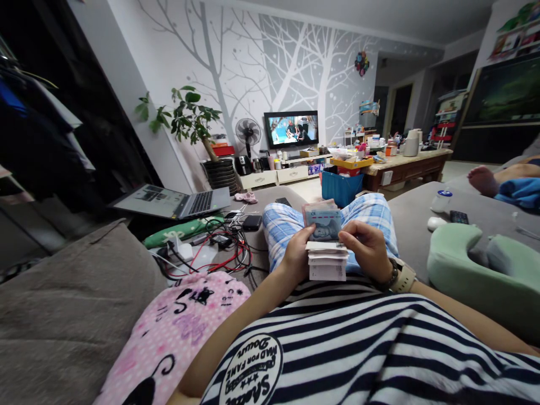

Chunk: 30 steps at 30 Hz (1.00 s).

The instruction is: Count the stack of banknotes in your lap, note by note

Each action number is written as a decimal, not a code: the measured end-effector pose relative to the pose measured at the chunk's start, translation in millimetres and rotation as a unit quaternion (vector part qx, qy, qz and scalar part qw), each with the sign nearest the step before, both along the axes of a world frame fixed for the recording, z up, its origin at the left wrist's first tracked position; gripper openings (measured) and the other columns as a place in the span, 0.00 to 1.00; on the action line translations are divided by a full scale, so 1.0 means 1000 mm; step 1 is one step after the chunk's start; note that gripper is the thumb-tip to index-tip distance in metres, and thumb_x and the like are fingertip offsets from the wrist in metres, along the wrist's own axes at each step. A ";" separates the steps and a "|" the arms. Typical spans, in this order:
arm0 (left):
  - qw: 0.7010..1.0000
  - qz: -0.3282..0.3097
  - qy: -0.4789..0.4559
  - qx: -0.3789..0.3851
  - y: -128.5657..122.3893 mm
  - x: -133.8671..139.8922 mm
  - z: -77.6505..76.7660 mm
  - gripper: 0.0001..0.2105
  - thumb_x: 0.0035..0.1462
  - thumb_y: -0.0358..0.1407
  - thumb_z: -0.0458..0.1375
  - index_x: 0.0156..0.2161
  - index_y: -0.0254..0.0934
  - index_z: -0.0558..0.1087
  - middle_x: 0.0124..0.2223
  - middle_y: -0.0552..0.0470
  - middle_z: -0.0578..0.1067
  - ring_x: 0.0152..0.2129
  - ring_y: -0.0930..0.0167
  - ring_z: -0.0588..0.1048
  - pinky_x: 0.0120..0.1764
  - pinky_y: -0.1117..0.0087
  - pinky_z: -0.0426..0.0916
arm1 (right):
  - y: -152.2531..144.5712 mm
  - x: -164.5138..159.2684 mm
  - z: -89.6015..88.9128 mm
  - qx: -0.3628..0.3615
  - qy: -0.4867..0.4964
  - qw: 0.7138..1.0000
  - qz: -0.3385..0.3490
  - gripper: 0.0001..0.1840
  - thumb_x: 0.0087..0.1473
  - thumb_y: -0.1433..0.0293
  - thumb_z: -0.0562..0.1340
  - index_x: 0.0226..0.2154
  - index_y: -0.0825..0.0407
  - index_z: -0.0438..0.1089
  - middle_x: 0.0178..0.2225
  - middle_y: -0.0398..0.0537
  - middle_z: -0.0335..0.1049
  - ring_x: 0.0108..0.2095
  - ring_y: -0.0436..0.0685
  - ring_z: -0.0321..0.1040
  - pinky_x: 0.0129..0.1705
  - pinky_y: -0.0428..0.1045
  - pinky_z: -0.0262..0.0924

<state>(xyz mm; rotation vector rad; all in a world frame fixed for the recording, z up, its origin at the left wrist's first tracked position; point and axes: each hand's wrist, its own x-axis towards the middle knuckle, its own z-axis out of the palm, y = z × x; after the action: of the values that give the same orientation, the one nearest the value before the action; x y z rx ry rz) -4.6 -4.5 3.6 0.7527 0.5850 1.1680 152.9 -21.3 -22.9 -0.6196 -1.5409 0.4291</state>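
Above my lap, a stack of banknotes (324,225) is held between both hands. A bluish note with a portrait faces me on top, and pinkish edges show behind it. Below, the lower ends of the notes (328,269) fold toward me in a stepped, pale fan. My left hand (298,252) is closed around the stack's left side, its thumb on the front. At the right edge, my right hand (366,247) pinches the notes between thumb and fingers. A watch (403,277) and a dark bracelet are on that wrist.
To the left lie an open laptop (177,203), tangled cables (230,247) and a pink patterned cushion (185,326). A green neck pillow (459,264), a white mouse (436,224) and a lidded jar (442,201) are on the right. Another person's foot (484,181) shows beyond.
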 end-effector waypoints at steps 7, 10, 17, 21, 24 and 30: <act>1.000 -0.012 0.006 0.000 -0.003 -0.001 0.001 0.13 0.54 0.32 0.62 0.44 0.28 0.78 0.37 0.42 0.83 0.38 0.57 0.82 0.46 0.58 0.76 | 0.011 -0.001 0.002 -0.071 0.078 0.991 -0.084 0.23 0.53 0.57 0.69 0.19 0.50 0.61 0.18 0.37 0.55 0.22 0.49 0.50 0.26 0.48 0.47; 1.000 -0.009 0.010 0.008 -0.005 -0.001 0.001 0.12 0.52 0.29 0.62 0.42 0.28 0.78 0.35 0.42 0.83 0.36 0.58 0.82 0.44 0.59 0.76 | 0.013 -0.001 0.004 -0.094 0.078 0.990 -0.069 0.24 0.55 0.54 0.66 0.18 0.50 0.61 0.17 0.37 0.56 0.21 0.49 0.51 0.26 0.49 0.48; 0.999 -0.007 0.024 0.023 -0.007 -0.001 0.002 0.11 0.49 0.26 0.61 0.40 0.29 0.78 0.32 0.43 0.83 0.34 0.60 0.82 0.41 0.63 0.76 | 0.014 -0.001 0.002 -0.090 0.058 0.992 -0.065 0.22 0.57 0.57 0.64 0.18 0.49 0.62 0.17 0.38 0.59 0.21 0.50 0.54 0.26 0.49 0.50; 1.000 -0.007 0.019 0.023 -0.007 0.000 0.002 0.10 0.49 0.27 0.61 0.39 0.29 0.79 0.32 0.43 0.83 0.35 0.59 0.82 0.43 0.62 0.76 | 0.014 -0.001 0.002 -0.089 0.054 0.992 -0.070 0.21 0.58 0.59 0.63 0.18 0.49 0.61 0.17 0.38 0.58 0.21 0.50 0.54 0.27 0.49 0.50; 1.000 -0.010 0.008 0.006 -0.006 0.001 0.003 0.10 0.53 0.28 0.59 0.40 0.28 0.79 0.35 0.42 0.83 0.37 0.59 0.82 0.45 0.61 0.75 | 0.013 -0.001 0.001 -0.081 0.055 0.993 -0.071 0.22 0.59 0.59 0.62 0.19 0.49 0.61 0.18 0.38 0.56 0.22 0.50 0.52 0.27 0.49 0.48; 1.000 -0.011 0.008 -0.013 -0.003 0.002 0.003 0.11 0.57 0.34 0.61 0.42 0.30 0.79 0.35 0.44 0.83 0.35 0.60 0.82 0.43 0.62 0.76 | 0.008 -0.002 -0.001 -0.052 0.043 0.996 -0.066 0.22 0.62 0.58 0.61 0.20 0.50 0.60 0.20 0.37 0.51 0.23 0.50 0.48 0.27 0.49 0.45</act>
<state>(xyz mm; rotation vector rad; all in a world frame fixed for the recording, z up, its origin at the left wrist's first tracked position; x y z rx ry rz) -2.1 -7.9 6.2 0.7449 0.6020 1.1324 150.7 -13.7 -23.6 -0.7690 -1.3938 0.4321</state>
